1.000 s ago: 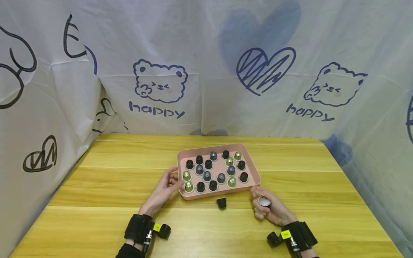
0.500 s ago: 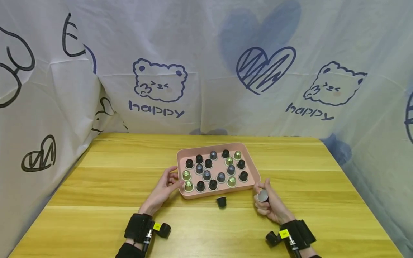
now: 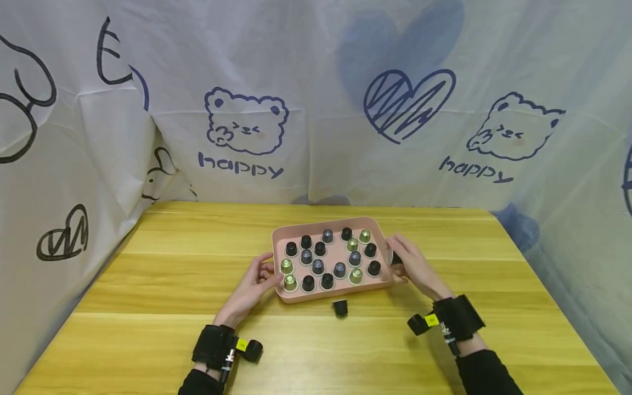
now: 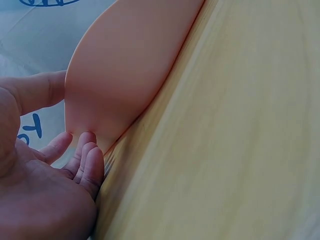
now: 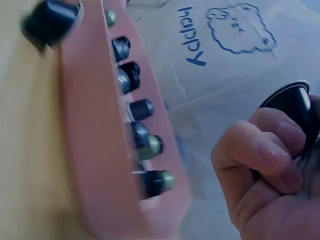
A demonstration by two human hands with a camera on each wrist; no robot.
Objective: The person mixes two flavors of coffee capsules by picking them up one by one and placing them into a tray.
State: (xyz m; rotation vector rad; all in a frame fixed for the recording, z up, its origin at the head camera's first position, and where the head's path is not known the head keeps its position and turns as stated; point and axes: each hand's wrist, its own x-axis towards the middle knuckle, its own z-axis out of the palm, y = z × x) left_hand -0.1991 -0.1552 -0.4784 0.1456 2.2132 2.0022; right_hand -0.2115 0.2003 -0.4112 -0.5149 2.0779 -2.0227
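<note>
A pink tray holds several upright coffee capsules in black, blue-grey and green. At its left end, my left hand grips the rim, thumb on one side and fingers against the outer wall; the left wrist view shows the tray wall up close. My right hand is beside the tray's right end and holds a black coffee capsule, its wide rim up in the right wrist view. Curled fingers hide part of that capsule. Another black coffee capsule lies on the table in front of the tray.
A wood-grain table extends around the tray. White cloth with blue drawings hangs behind it and at both sides. A camera is strapped to each wrist.
My right hand has moved forward with the black coffee capsule, from the tray's near right corner to beside its right end. My left hand keeps its place on the tray.
</note>
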